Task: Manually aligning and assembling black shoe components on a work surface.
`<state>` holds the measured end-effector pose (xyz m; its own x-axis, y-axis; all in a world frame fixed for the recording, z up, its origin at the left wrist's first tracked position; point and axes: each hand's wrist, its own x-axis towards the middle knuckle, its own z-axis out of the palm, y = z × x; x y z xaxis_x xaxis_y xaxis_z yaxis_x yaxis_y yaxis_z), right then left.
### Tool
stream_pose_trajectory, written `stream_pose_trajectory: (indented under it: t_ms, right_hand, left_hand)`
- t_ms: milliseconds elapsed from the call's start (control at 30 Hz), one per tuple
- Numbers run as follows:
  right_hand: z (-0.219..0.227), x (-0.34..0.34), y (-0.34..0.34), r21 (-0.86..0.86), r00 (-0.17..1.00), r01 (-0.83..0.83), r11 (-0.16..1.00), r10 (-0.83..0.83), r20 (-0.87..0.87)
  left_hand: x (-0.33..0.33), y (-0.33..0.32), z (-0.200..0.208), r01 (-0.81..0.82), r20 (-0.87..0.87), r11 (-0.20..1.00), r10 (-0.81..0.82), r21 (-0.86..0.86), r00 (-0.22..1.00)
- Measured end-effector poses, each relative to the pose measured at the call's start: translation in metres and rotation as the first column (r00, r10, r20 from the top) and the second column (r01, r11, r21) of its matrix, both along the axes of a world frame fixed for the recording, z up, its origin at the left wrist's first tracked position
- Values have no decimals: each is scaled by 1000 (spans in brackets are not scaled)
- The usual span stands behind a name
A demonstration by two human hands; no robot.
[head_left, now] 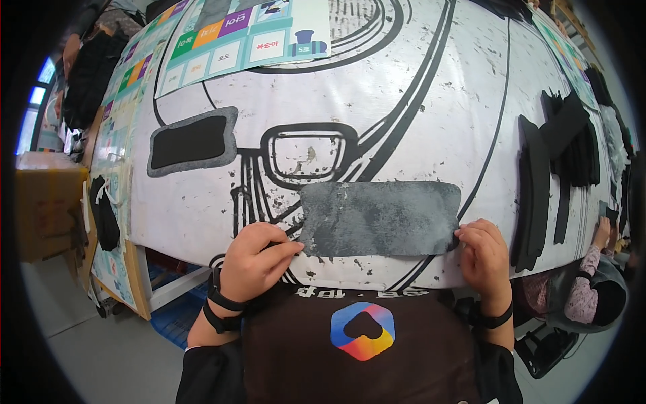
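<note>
Pinching one grey sheet (380, 219) near the table's (182, 215) edge, my left hand (259, 256) grips its left corner; my right hand (486, 259) curls opposite, hold uncertain; one black pad (188, 143) lies upper left, room between.

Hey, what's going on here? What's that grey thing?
A person has a flat grey sheet on a big white table cover. The left hand and right hand have their fingers at its two ends. Farther left, a black piece lies on another grey piece. Black strips lie to the right.
</note>
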<state>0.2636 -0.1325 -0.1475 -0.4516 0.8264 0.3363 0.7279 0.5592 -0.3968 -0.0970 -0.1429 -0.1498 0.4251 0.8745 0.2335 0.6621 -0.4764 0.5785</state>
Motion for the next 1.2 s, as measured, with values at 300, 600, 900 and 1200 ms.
stream_pose_trajectory:
  t_ms: [300, 600, 900, 1200]
  right_hand:
    - [8, 19, -13, -45, 960, 266, 963, -269, -74]
    - [33, 80, -3, 104, 678, 706, 700, -712, 183]
    - [44, 103, -8, -167, 635, 769, 616, -767, 93]
    - [79, -9, -20, 518, 974, 169, 839, -221, 40]
  left_hand:
    - [2, 3, -4, -27, 93, 999, 29, -31, 995]
    - [-11, -13, -13, -84, 243, 995, 93, -49, 966]
    - [-14, -16, -14, -116, 269, 991, 129, -64, 954]
    - [12, -1, 51, 236, 653, 781, 269, -579, 708]
